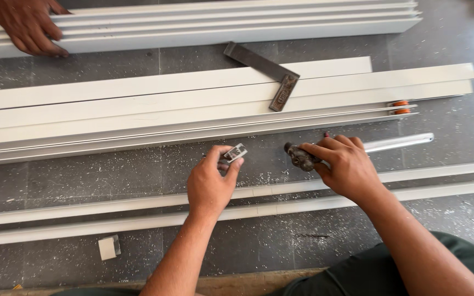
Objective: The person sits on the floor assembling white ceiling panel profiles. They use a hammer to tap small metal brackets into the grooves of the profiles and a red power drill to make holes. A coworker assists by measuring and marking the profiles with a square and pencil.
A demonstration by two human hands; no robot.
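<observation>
Left hand [209, 183] pinches a small metal bracket [235, 152] at fingertips, grip closed on it, floor centre, just below the white profiles [193, 118]. Right hand [346, 164], at 3 o'clock of it, closed round a dark tool handle [301, 157]. Best kept square to the profile, steady; another person's hand [27, 27] rests at 11 o'clock.

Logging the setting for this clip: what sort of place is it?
Probably a workshop or site floor where window or door frames are made: long white profiles lie on grey tiles strewn with shavings, with a try square on top and a hammer in the right hand.
</observation>
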